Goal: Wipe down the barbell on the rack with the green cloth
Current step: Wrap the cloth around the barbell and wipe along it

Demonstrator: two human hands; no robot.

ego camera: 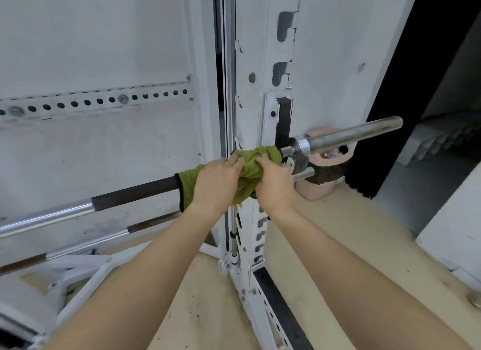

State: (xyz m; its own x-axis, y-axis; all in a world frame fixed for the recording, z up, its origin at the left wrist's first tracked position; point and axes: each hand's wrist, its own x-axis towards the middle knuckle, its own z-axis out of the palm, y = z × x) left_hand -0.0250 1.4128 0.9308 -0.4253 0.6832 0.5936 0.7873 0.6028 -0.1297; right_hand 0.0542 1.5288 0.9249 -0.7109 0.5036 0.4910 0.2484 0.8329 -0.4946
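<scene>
Hands: left hand (217, 184), right hand (273, 183), gripping green cloth (247, 167), around barbell (135, 192)

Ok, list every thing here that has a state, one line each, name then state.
green cloth: wrapped around the bar, bunched under both hands
barbell: horizontal on the rack, near the upright
left hand: closed over the cloth
right hand: closed over the cloth
bar sleeve: bare, no plates loaded
rack upright: standing, hook slots above empty
</scene>
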